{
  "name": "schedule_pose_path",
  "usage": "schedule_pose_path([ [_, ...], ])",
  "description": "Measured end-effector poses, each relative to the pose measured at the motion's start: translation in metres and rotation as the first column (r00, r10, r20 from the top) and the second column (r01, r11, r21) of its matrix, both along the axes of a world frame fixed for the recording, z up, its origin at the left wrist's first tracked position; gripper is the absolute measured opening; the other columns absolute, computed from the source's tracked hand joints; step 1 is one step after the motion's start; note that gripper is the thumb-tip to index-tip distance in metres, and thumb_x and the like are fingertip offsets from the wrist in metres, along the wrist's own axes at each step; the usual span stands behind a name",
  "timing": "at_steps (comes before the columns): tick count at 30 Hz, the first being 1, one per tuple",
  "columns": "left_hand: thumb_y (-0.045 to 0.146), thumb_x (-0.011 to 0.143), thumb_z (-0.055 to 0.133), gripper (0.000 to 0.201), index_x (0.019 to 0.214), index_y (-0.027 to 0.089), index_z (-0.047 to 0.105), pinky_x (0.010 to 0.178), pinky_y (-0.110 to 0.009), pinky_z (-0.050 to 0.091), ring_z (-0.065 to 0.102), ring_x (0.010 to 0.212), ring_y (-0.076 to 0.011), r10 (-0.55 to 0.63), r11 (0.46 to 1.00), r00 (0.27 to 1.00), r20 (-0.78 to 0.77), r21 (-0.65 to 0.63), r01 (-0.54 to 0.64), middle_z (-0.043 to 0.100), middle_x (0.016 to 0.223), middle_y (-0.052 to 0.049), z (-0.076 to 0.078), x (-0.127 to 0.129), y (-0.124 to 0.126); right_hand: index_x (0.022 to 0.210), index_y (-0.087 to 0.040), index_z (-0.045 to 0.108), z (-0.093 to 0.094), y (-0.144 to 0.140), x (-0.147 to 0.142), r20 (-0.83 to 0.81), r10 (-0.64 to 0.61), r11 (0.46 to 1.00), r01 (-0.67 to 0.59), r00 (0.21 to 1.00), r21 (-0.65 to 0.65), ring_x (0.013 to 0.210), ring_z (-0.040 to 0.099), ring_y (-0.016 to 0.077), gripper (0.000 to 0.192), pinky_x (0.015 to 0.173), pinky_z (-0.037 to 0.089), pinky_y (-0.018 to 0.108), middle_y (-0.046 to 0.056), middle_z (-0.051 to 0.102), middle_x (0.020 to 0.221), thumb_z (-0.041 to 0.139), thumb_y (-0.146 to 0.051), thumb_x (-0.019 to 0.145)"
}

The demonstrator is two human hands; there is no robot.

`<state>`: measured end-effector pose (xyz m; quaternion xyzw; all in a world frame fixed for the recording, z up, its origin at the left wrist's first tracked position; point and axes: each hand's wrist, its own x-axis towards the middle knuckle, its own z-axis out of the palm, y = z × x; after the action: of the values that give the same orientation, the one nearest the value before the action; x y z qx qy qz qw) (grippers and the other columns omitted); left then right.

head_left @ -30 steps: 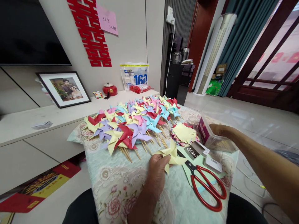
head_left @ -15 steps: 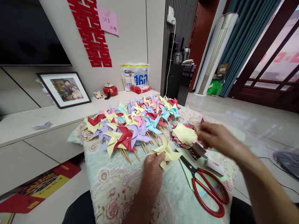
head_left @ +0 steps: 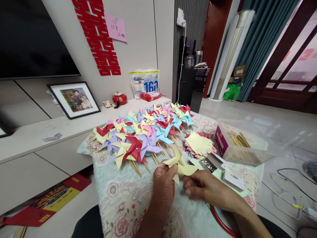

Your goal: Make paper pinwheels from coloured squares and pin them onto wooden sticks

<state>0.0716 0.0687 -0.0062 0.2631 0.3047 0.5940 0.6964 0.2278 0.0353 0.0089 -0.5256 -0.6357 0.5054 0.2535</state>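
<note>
My left hand (head_left: 163,185) pinches a pale yellow paper pinwheel (head_left: 182,165) near its middle, thumb on top. Beside it, my right hand (head_left: 203,186) has its fingers curled close to the pinwheel's right blade; whatever they hold is hidden. Red-handled scissors (head_left: 223,222) lie under my right forearm, mostly covered. Behind the hands, finished pinwheels on sticks (head_left: 135,148) lie in overlapping rows, in yellow, red, purple, blue and pink. A stack of cut paper pieces (head_left: 199,144) rests to the right, near an open small box of metal fasteners (head_left: 209,164).
A clear plastic bin (head_left: 250,157) with wooden sticks (head_left: 239,140) stands at the table's right edge. A small white box (head_left: 232,180) lies in front of it. Beyond the floral tablecloth (head_left: 123,198) is a cabinet with a framed photo (head_left: 76,99) and a red pot (head_left: 119,98).
My right hand has come back from beside the paper stack to the pinwheel, uncovering the bin of sticks and covering much of the scissors. My left hand still holds the pinwheel.
</note>
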Motion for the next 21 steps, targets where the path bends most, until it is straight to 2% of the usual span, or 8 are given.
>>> schedule_pose_path([
  [1,0.023,0.063,0.08,0.025,0.086,0.015,0.072,0.082,-0.033,0.051,0.069,0.082,-0.022,0.017,1.0,1.0,-0.019,0.0,-0.017,0.075,0.081,-0.005,-0.001,0.0,0.001,0.087,-0.017,0.066,0.005,-0.001,0.006,0.026,-0.004,0.999,0.003,1.0,0.042,0.068,0.057,0.0154,0.017,0.06,0.043,0.025,0.0,0.061,0.075,0.069,-0.033,0.082],
  [3,0.021,0.062,0.079,0.025,0.085,0.014,0.072,0.08,-0.031,0.05,0.067,0.079,-0.0198,0.042,0.999,0.997,-0.066,0.007,-0.042,0.074,0.08,-0.004,-0.004,0.0,0.002,0.093,-0.017,0.07,0.013,-0.002,0.018,0.021,-0.094,0.989,0.091,0.995,0.12,0.075,0.058,0.0179,0.028,0.064,0.044,0.027,0.003,0.065,0.082,0.065,-0.044,0.087],
  [5,0.019,0.061,0.079,0.022,0.08,0.014,0.069,0.075,-0.027,0.049,0.065,0.074,-0.0166,0.051,0.998,0.99,-0.129,0.027,-0.048,0.073,0.075,-0.002,-0.009,0.001,0.002,0.109,-0.019,0.069,0.018,-0.002,0.024,-0.068,-0.225,0.962,0.233,0.972,0.142,0.085,0.062,0.0212,0.039,0.073,0.047,0.031,0.006,0.069,0.094,0.061,-0.051,0.09],
  [7,0.018,0.062,0.078,0.018,0.075,0.015,0.066,0.068,-0.024,0.047,0.061,0.067,-0.0138,0.035,0.998,0.978,-0.205,0.065,-0.022,0.07,0.069,0.0,-0.014,0.002,0.002,0.116,-0.019,0.067,0.019,-0.001,0.023,-0.157,-0.292,0.938,0.315,0.943,0.147,0.094,0.063,0.0237,0.044,0.081,0.049,0.034,0.008,0.07,0.103,0.062,-0.053,0.088],
  [11,0.02,0.067,0.073,0.013,0.072,0.017,0.062,0.058,-0.023,0.043,0.054,0.057,-0.012,0.032,0.985,0.935,-0.352,0.17,0.03,0.064,0.061,0.003,-0.023,0.003,-0.002,0.095,-0.019,0.071,0.017,0.001,0.005,-0.159,-0.248,0.933,0.28,0.956,0.228,0.085,0.063,0.0218,0.033,0.078,0.048,0.032,0.005,0.069,0.093,0.073,-0.048,0.08],
  [15,0.016,0.07,0.07,0.007,0.074,0.017,0.065,0.063,-0.025,0.044,0.057,0.065,-0.015,0.098,0.945,0.856,-0.508,0.317,0.081,0.066,0.068,0.0,-0.023,0.001,-0.006,0.082,-0.018,0.069,0.017,0.002,-0.005,-0.135,-0.255,0.918,0.284,0.957,0.278,0.077,0.058,0.0187,0.029,0.071,0.045,0.028,0.001,0.066,0.08,0.072,-0.047,0.08],
  [21,0.015,0.072,0.07,0.005,0.072,0.018,0.066,0.066,-0.026,0.045,0.059,0.068,-0.0171,0.135,0.927,0.839,-0.528,0.366,0.081,0.067,0.069,-0.002,-0.015,0.001,-0.012,0.078,-0.019,0.068,0.02,0.001,-0.002,-0.103,-0.21,0.919,0.232,0.972,0.318,0.078,0.058,0.0198,0.026,0.074,0.044,0.031,0.002,0.064,0.078,0.068,-0.043,0.084],
])
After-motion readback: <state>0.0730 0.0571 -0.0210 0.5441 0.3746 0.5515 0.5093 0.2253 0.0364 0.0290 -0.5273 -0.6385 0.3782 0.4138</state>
